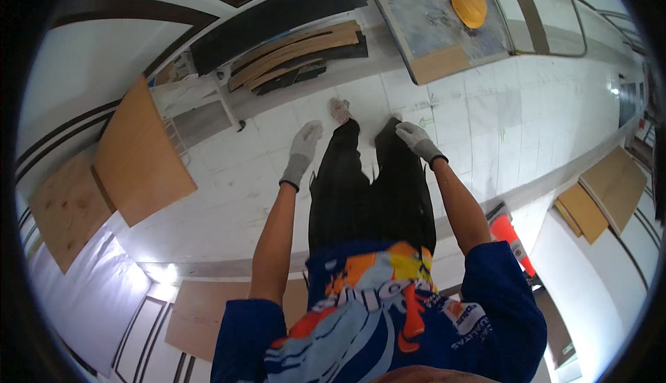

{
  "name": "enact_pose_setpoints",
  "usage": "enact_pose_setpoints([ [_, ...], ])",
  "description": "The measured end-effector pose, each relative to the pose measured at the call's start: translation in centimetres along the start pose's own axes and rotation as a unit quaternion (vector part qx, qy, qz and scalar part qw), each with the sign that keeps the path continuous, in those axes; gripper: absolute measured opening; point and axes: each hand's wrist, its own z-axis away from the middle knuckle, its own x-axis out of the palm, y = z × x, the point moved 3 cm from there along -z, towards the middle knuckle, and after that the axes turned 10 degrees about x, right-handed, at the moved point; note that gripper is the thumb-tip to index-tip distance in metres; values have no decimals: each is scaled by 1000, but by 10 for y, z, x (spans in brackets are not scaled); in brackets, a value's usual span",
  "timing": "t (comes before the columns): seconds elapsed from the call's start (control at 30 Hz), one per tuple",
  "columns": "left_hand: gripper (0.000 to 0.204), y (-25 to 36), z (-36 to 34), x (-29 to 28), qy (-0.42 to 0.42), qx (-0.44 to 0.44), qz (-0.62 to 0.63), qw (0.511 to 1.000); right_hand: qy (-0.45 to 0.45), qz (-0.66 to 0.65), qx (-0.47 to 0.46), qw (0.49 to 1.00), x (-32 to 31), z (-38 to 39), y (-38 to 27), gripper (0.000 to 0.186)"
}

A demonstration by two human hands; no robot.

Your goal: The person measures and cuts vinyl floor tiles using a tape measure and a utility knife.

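Gloved left hand (pixel 303 148) and right hand (pixel 417 139) hang open, empty; yellow hard hat (pixel 469 6) lies well apart at one o'clock.

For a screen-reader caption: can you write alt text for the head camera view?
Looking down, a standing person's left hand and right hand, both in grey gloves, hang empty beside black trousers over a pale tiled floor. Plywood sheets lean at the left, and a yellow hard hat lies on a board ahead.
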Motion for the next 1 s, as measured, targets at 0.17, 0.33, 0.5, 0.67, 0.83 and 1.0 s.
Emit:
enact_pose_setpoints([
  [0.17, 32, -15, -144, 79, 20, 61, 63, 996, -33, 273, -135, 952, -15, -225, 36, 38],
  [0.33, 38, -118, -286, 77, -16, 63, -176, 982, -20, 442, -198, 875, 47, -458, 27, 38],
  [0.5, 56, -211, -431, 48, -141, 71, -541, 826, -47, 578, -128, 804, 93, -630, 16, 31],
  [0.67, 75, -230, -566, 9, -99, 205, -676, 701, 89, 675, -304, 666, 109, -737, 30, 18],
  [0.83, 87, -271, -629, 0, -44, 177, -738, 649, 31, 690, -408, 597, 112, -790, 42, 17],
  [1.0, 90, -306, -625, -11, 30, 287, -699, 654, 49, 735, -386, 555, 115, -763, 49, 20],
])
